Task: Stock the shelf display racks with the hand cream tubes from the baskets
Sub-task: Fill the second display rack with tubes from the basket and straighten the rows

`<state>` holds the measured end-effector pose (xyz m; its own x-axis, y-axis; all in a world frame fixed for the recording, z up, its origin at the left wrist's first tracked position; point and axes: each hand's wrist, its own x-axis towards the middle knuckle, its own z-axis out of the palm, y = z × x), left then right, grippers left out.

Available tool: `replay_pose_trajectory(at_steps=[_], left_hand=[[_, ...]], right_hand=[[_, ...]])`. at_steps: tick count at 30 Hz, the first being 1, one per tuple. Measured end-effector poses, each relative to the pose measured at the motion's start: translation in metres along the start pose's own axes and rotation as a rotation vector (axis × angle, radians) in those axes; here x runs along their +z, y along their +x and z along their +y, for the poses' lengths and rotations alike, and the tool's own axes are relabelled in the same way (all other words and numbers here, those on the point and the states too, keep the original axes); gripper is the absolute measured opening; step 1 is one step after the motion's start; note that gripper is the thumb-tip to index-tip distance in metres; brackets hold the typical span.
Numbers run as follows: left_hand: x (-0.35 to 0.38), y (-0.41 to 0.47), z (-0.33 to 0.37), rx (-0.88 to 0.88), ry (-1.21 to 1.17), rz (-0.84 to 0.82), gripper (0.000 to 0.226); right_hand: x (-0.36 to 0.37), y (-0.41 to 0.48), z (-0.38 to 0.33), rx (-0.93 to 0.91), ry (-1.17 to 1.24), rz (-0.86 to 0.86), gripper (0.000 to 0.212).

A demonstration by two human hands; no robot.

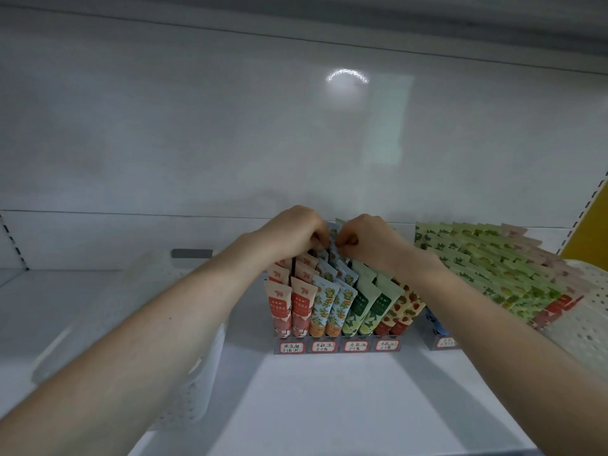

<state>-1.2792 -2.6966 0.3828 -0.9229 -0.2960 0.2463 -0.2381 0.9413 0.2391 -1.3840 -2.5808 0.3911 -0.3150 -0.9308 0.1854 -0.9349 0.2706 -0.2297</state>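
Over white shelf (329,390), outstretched left hand (292,232) and right hand (368,240) pinch blue tubes (334,237) in rack (339,347).

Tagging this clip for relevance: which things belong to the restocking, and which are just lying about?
Job: left hand and right hand, both gripping blue tubes; display rack; left basket; right basket.
Lying about: grey bar at the back; yellow panel.

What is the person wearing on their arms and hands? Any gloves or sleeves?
The left arm and right arm are bare, with no sleeves showing. The left hand and right hand wear no gloves; no watch, bracelet or ring is visible.
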Motion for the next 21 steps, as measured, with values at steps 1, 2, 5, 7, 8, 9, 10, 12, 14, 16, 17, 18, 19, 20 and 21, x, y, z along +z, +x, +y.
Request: replay_pose_trajectory(at_steps=[1, 2, 5, 7, 8, 9, 10, 12, 14, 16, 17, 18, 19, 20, 21], left_hand=[[0.000, 0.000, 0.000, -0.005, -0.002, -0.001, 0.018], [0.001, 0.001, 0.000, -0.011, -0.002, -0.004, 0.018], [0.001, 0.001, 0.000, -0.020, -0.008, -0.005, 0.017], [0.001, 0.000, 0.000, -0.015, -0.007, -0.003, 0.017], [0.000, -0.001, 0.001, -0.010, -0.004, -0.004, 0.018], [0.000, -0.002, 0.002, -0.004, -0.002, -0.002, 0.018], [-0.001, -0.004, 0.002, 0.003, -0.004, 0.004, 0.019], [-0.002, -0.009, 0.002, 0.017, -0.016, 0.031, 0.019], [-0.005, -0.016, 0.003, 0.029, -0.033, 0.069, 0.015], [-0.008, -0.022, 0.005, 0.043, -0.024, 0.069, 0.013], [-0.008, -0.024, 0.007, 0.053, -0.007, 0.051, 0.013], [-0.007, -0.025, 0.010, 0.065, 0.012, 0.032, 0.013], [-0.007, -0.026, 0.012, 0.076, 0.030, 0.014, 0.014], [-0.005, -0.026, 0.015, 0.086, 0.043, -0.001, 0.015], [-0.004, -0.026, 0.017, 0.092, 0.053, -0.014, 0.016]], right_hand=[[0.000, 0.000, -0.001, 0.001, 0.005, 0.003, 0.021], [0.001, 0.001, -0.001, 0.001, 0.012, 0.009, 0.020], [0.002, 0.001, -0.002, 0.007, 0.017, 0.016, 0.021], [0.001, 0.000, -0.003, 0.004, 0.019, 0.021, 0.021], [0.001, -0.001, -0.003, 0.002, 0.028, 0.022, 0.021], [0.000, -0.002, -0.004, 0.001, 0.036, 0.020, 0.021], [0.000, -0.004, -0.005, 0.002, 0.042, 0.017, 0.021], [-0.002, -0.009, -0.004, 0.004, 0.073, 0.033, 0.019], [-0.005, -0.014, -0.001, 0.008, 0.119, 0.079, 0.016], [-0.007, -0.019, 0.001, 0.022, 0.134, 0.098, 0.015], [-0.007, -0.022, 0.002, 0.027, 0.127, 0.087, 0.015], [-0.006, -0.025, 0.001, 0.030, 0.115, 0.068, 0.014], [-0.005, -0.026, 0.001, 0.032, 0.105, 0.047, 0.014], [-0.003, -0.028, 0.000, 0.032, 0.102, 0.026, 0.014], [-0.001, -0.029, -0.001, 0.032, 0.103, 0.008, 0.014]])
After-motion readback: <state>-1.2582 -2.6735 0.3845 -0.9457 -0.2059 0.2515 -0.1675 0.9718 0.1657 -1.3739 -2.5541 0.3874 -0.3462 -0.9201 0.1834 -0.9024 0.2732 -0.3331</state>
